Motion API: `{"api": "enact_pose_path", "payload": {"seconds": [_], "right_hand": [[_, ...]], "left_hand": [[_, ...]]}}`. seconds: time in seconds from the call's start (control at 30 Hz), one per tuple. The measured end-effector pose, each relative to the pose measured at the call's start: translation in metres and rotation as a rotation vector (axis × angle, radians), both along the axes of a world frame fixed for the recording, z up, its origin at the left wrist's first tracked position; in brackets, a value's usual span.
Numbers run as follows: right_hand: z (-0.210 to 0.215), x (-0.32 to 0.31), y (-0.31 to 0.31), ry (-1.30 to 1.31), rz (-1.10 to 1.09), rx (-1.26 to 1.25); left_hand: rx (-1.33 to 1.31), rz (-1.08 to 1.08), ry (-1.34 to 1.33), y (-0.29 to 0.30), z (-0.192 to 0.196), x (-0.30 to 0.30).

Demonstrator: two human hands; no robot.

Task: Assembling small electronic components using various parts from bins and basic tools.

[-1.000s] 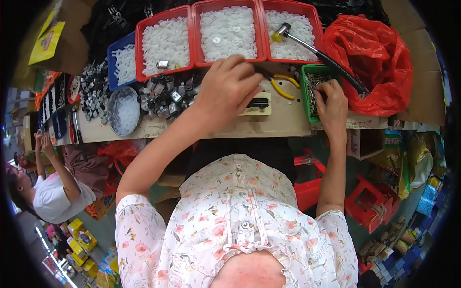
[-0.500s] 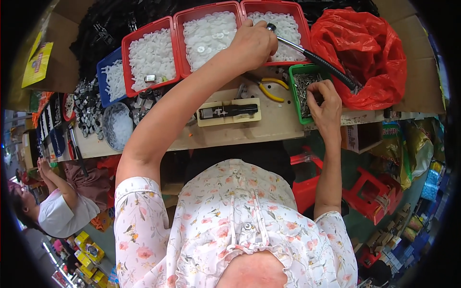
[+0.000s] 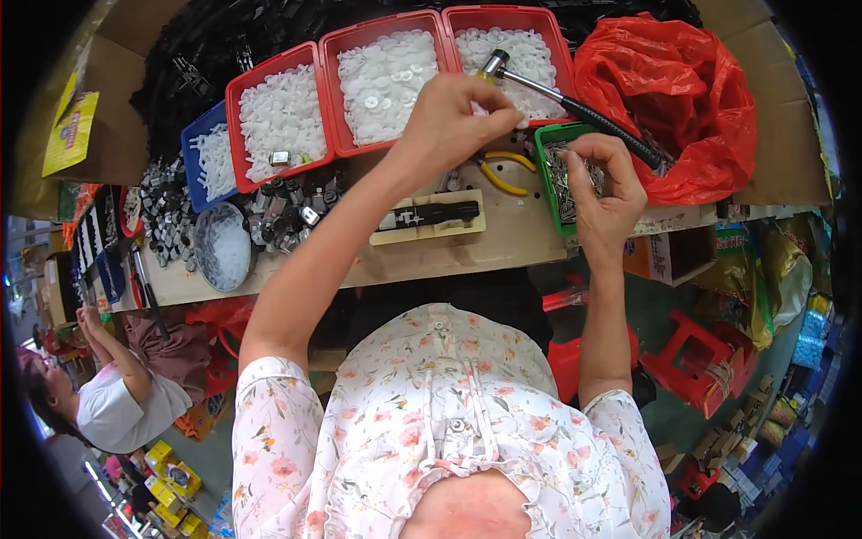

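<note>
My left hand (image 3: 456, 119) is over the front of the right-hand red tray (image 3: 446, 36), thumb and fingers pinched on a small white plastic piece (image 3: 522, 120). My right hand (image 3: 607, 190) hovers at the right edge of a green tray (image 3: 571, 225) of thin metal pins (image 3: 563, 190). Its thumb and forefinger are pinched; what they hold is too small to make out. A hammer (image 3: 584, 110) with a black grip lies across the trays behind my hands. Near me on the table, a cream holder (image 3: 429, 235) carries a long black part (image 3: 440, 212). Yellow-handled pliers (image 3: 505, 187) lie beyond it.
Red trays of white plastic pieces (image 3: 283, 112) line the back. A red plastic bag (image 3: 669, 99) sits at the right. Left are metal parts (image 3: 171, 238) and a round bowl (image 3: 213, 278). Another person (image 3: 126, 395) sits at far left; a red stool (image 3: 696, 364) stands at lower right.
My left hand has come off the hammer head area toward me and now pinches a white piece. My right hand has lifted slightly from the pins, fingers pinched.
</note>
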State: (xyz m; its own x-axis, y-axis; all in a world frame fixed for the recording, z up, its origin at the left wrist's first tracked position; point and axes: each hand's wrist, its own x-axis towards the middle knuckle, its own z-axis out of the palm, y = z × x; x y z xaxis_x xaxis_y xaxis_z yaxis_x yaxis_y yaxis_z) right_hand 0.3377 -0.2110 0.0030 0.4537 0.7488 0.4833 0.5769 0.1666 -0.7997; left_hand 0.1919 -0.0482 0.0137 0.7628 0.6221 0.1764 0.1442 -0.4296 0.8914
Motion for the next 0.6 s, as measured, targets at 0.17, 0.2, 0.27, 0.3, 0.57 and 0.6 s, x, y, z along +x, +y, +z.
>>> {"api": "enact_pose_path", "payload": {"seconds": [0.17,0.2,0.27,0.3,0.57,0.6], "right_hand": [[0.002,-0.022,0.017,-0.072,0.073,0.1],[0.002,-0.025,0.017,-0.093,0.083,0.087],[0.004,-0.03,0.016,-0.111,0.094,0.088],[0.005,-0.032,0.016,-0.13,0.099,0.088],[0.005,-0.045,0.013,-0.281,0.091,0.054],[0.004,-0.047,0.013,-0.357,0.074,0.048]], "left_hand": [[-0.463,0.114,-0.148,-0.03,-0.012,-0.021],[-0.527,0.137,-0.151,-0.032,-0.016,-0.024],[-0.521,0.149,-0.148,-0.036,-0.013,-0.03],[-0.516,0.155,-0.143,-0.038,-0.012,-0.032],[-0.348,0.175,-0.137,-0.04,-0.012,-0.044],[-0.254,0.187,-0.117,-0.04,-0.014,-0.046]]}}
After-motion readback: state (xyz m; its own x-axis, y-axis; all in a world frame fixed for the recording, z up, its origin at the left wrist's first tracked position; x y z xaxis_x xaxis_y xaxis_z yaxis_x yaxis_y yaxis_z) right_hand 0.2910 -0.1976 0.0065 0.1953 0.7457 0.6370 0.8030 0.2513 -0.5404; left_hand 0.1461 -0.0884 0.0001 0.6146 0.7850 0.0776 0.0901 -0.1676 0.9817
